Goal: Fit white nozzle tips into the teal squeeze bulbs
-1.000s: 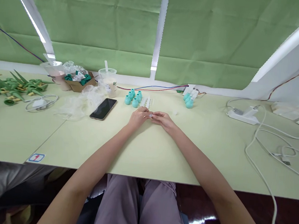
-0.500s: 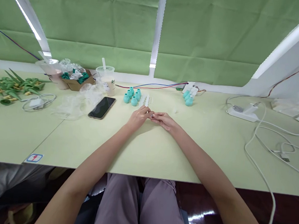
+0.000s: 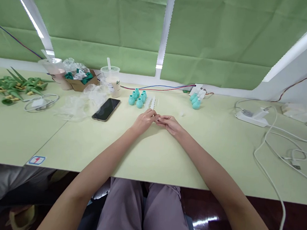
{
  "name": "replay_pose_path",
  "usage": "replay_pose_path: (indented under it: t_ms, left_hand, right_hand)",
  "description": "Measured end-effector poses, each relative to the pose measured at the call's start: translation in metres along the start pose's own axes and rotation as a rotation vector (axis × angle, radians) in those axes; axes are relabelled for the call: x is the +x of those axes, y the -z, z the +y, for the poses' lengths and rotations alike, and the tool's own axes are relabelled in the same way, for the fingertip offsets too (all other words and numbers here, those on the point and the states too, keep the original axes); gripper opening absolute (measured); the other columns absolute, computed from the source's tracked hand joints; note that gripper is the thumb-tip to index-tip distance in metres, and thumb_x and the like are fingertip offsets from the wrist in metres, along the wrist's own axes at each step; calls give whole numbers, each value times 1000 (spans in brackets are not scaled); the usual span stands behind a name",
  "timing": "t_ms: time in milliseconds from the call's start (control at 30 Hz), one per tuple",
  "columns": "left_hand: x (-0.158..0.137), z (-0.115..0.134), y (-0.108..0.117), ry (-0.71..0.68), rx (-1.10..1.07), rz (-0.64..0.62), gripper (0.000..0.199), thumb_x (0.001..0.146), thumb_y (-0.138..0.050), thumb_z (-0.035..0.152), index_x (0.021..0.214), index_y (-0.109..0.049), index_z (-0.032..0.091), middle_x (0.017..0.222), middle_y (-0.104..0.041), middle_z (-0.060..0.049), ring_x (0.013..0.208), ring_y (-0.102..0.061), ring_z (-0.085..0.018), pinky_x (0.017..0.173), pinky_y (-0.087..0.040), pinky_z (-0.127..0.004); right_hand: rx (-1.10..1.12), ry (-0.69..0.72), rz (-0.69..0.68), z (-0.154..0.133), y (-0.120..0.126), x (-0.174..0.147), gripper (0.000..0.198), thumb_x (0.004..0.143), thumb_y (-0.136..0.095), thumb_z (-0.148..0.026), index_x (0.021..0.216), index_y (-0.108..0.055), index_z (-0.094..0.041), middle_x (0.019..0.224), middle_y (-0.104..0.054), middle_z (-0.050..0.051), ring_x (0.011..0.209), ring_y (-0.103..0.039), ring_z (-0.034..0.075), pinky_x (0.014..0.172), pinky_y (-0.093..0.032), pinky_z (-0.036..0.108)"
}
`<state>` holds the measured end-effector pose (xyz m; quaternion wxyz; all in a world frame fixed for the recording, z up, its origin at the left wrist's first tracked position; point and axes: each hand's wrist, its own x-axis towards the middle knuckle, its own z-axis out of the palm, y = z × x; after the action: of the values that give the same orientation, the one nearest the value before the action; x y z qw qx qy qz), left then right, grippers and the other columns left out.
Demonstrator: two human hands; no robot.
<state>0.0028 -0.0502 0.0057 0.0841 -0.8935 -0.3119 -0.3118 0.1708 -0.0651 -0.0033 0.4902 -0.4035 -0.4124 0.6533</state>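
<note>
My left hand (image 3: pixel 146 120) and my right hand (image 3: pixel 169 124) meet above the table, fingertips pressed together. Something small and pale is pinched between them; its kind is hidden by the fingers. Just beyond my left hand lie rows of small white pieces (image 3: pixel 151 102). Several turquoise vase-shaped pieces (image 3: pixel 140 103) with open tops stand to the left of these rows. Farther right, more turquoise pieces (image 3: pixel 196 104) with clear or white tops are lined up. A small white piece (image 3: pixel 181 114) rests alone on the table beyond my right hand.
A phone (image 3: pixel 106 109) lies left of my hands, beside crumpled clear plastic (image 3: pixel 75 107). Drink cups (image 3: pixel 113 85), a cardboard box (image 3: pixel 81 85) and green plant-like parts (image 3: pixel 17 86) are farther left. On the right, a white power strip (image 3: pixel 251 118) trails cables (image 3: pixel 267 170).
The whole view has shifted slightly. My hands stay together at nearly the same spot, with only small finger movement; the pale thing between them shows less.
</note>
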Motion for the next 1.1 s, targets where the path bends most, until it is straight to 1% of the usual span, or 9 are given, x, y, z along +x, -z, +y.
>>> replay_pose_path:
  t_ms: [133, 233, 333, 467, 600, 767, 900, 1000, 1100]
  left_hand:
    - [4, 1, -4, 182, -134, 153, 22, 89, -45, 22, 99, -65, 22, 92, -64, -6, 90, -55, -15, 67, -44, -24]
    - [6, 6, -3, 271, -254, 238, 20, 85, -51, 19, 99, -66, 22, 95, -66, -5, 84, -56, -14, 67, -46, -24]
    - [8, 12, 0, 327, -376, 257, 21, 83, -52, 16, 97, -65, 22, 91, -68, -2, 72, -56, -11, 68, -48, -25]
    - [10, 15, 4, 366, -497, 202, 18, 81, -54, 18, 96, -64, 20, 92, -67, -2, 75, -58, -11, 64, -48, -22]
    - [10, 11, 4, 347, -452, 176, 17, 79, -60, 26, 94, -66, 21, 98, -61, -4, 83, -57, -13, 60, -46, -22]
    - [6, -7, -2, 361, -348, 161, 38, 75, -66, 35, 110, -60, 24, 109, -53, -7, 95, -52, -18, 74, -47, -28]
    - [0, -27, -7, 397, -258, 142, 37, 78, -63, 35, 113, -57, 24, 110, -51, -7, 100, -50, -20, 86, -44, -33]
    - [-2, -33, -9, 409, -242, 147, 31, 80, -61, 34, 109, -59, 23, 108, -51, -7, 102, -49, -20, 86, -43, -34]
    - [-2, -32, -9, 401, -248, 127, 25, 82, -57, 31, 105, -60, 23, 109, -51, -7, 103, -49, -20, 83, -45, -33]
  right_hand:
    - [28, 127, 7, 1, -4, 3, 29, 57, -81, -33, 78, -67, -21, 85, -70, 1, 90, -66, 18, 84, -53, 33]
    - [35, 176, -40, 1, -4, 3, 32, 66, -73, -45, 90, -65, -25, 99, -68, 1, 97, -64, 19, 82, -53, 34]
    - [26, 112, -134, -1, -3, 2, 39, 74, -63, -53, 101, -62, -25, 109, -65, 4, 100, -63, 20, 81, -53, 35]
    - [-28, 61, -176, -4, -5, -2, 38, 73, -66, -49, 98, -65, -21, 107, -67, 8, 96, -64, 21, 82, -52, 34]
    - [-21, 105, -126, -4, -4, -3, 34, 67, -72, -45, 90, -65, -21, 104, -68, 5, 96, -64, 19, 84, -52, 32]
    - [8, 147, 31, -3, 1, 3, 34, 61, -76, -43, 84, -62, -22, 104, -67, 3, 88, -65, 16, 77, -53, 29]
    - [-56, 177, 145, -10, 3, 2, 35, 64, -71, -44, 91, -62, -25, 104, -66, 2, 78, -63, 12, 71, -52, 25]
    - [-150, 289, 206, -25, 8, -1, 36, 67, -66, -46, 96, -63, -25, 105, -64, 1, 76, -60, 11, 65, -49, 22]
    - [-311, 439, 307, -43, 25, 0, 34, 71, -60, -44, 99, -61, -25, 97, -62, 2, 75, -57, 12, 56, -44, 20]
